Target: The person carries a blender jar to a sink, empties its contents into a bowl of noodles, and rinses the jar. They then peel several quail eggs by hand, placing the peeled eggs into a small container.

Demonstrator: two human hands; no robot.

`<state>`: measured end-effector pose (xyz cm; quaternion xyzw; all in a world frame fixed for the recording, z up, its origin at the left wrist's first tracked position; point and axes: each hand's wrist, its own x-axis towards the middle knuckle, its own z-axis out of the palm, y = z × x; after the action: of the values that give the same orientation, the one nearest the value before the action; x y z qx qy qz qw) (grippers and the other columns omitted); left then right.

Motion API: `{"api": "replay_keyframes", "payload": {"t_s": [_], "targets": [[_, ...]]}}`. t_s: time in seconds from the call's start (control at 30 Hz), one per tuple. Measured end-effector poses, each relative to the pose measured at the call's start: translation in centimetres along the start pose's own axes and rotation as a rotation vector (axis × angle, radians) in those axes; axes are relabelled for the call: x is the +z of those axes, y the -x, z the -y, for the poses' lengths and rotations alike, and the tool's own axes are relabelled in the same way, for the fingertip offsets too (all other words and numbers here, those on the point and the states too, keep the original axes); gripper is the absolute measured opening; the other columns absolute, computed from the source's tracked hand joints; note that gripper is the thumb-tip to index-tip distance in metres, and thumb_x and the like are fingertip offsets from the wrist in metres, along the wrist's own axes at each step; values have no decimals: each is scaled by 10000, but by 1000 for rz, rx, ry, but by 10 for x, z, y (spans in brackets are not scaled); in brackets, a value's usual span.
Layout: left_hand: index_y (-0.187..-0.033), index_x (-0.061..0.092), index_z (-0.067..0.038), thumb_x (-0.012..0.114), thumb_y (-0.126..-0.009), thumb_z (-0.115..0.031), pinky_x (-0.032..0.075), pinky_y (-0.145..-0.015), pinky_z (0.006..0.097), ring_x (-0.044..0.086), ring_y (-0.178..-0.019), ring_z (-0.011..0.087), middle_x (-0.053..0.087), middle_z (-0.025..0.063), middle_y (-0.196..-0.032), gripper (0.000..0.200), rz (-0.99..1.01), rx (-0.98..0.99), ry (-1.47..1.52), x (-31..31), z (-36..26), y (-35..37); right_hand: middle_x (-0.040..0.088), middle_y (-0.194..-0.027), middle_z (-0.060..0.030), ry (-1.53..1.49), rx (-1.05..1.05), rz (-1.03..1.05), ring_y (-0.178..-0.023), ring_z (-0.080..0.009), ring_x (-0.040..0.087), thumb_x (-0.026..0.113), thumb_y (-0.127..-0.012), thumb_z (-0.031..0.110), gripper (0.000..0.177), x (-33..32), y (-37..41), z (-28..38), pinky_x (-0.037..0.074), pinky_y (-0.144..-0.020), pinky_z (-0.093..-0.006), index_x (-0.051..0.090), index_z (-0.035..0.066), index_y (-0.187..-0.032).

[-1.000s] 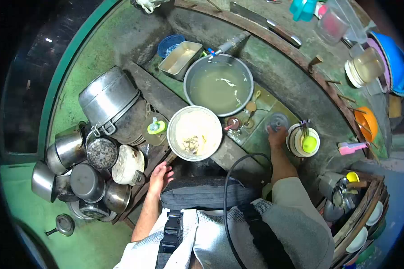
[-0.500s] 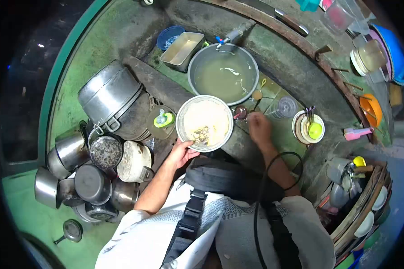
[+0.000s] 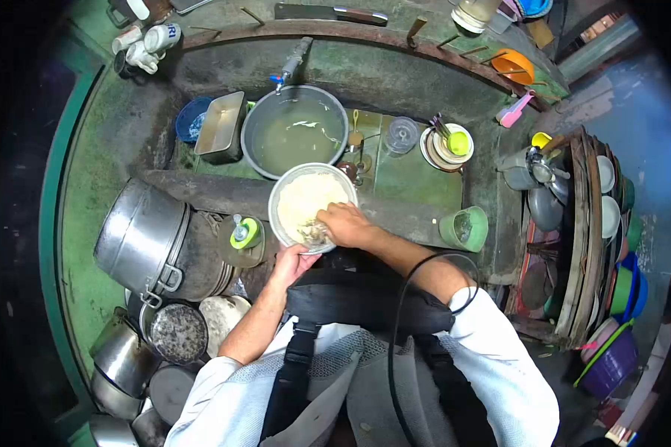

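Sink trough (image 3: 410, 182): its tiled floor is being taken up by the basin, pan, plates and clear container. On its right, metal pots and bowls are being held by the slatted wooden rack (image 3: 581, 238).

Large metal pot (image 3: 142, 235): being kept tilted on its side, left of the sink.

Grey basin (image 3: 244, 141): cloudy water is being held in it, pale scraps showing; tap (image 3: 278, 78) is being held by the wall pipe at its far rim.

Pale bowl (image 3: 273, 210): being held by the near side, in front of the torso, just on the near side of the basin (contact between the two rims can't be told from here). Pale food (image 3: 306, 192) is being held in it, darker bits lying at the near side.

Rectangular pan (image 3: 220, 128): being kept just left of the basin.

Stacked plates (image 3: 434, 155): being kept at the trough's right end, green cup (image 3: 458, 143) on top.

Right hand (image 3: 341, 223): being reached into the bowl, fingers bent down and bunched at the darker bits; whether anything is being pinched, can't tell.

Left hand (image 3: 294, 261): being pressed to the near rim, fingers closed on it, tips partly hidden.

Green tumbler (image 3: 455, 229): being kept tilted on the ledge, right.

Clear container (image 3: 402, 135): being kept left of the plates.
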<state>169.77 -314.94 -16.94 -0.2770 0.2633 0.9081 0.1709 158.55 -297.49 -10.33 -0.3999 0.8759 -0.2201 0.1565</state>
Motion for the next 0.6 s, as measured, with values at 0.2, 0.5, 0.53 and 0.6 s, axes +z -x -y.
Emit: {"api": "replay_keyframes", "payload": {"t_s": [0.2, 0.5, 0.53, 0.6], "targets": [[-1321, 349, -1, 482, -732, 96, 594, -678, 368, 663, -845, 313, 580, 204, -1124, 611, 98, 53, -368, 32, 17, 16, 588, -980, -180, -377, 94, -342, -929, -342, 577, 588, -816, 69, 98, 1, 51, -4, 476, -811, -396, 549, 21, -891], [-1431, 173, -110, 490, -669, 127, 493, -832, 323, 546, -1099, 231, 465, 128, -1287, 858, 114, -32, -441, 49, 87, -26, 582, -1150, -204, -1741, 193, -741, -1003, -278, 608, 484, -938, 83, 68, -55, 161, -36, 546, -805, -410, 489, 54, -1000], [-1429, 177, -128, 462, -667, 151, 522, -811, 350, 555, -1090, 254, 459, 132, -1296, 860, 65, -84, -461, 72, 82, -15, 586, -1134, -200, -1744, 209, -817, -1010, -283, 603, 479, -938, 92, 71, -65, 178, -39, 547, -787, -411, 490, 60, -1001], [-1421, 188, -139, 446, -676, 158, 539, -791, 368, 566, -1075, 272, 453, 137, -1304, 842, 114, -116, -334, 98, 83, -7, 603, -1071, -173, -1713, 219, -970, -978, -278, 613, 458, -937, 97, 75, -86, 212, -39, 547, -740, -401, 488, 74, -1002]]}}
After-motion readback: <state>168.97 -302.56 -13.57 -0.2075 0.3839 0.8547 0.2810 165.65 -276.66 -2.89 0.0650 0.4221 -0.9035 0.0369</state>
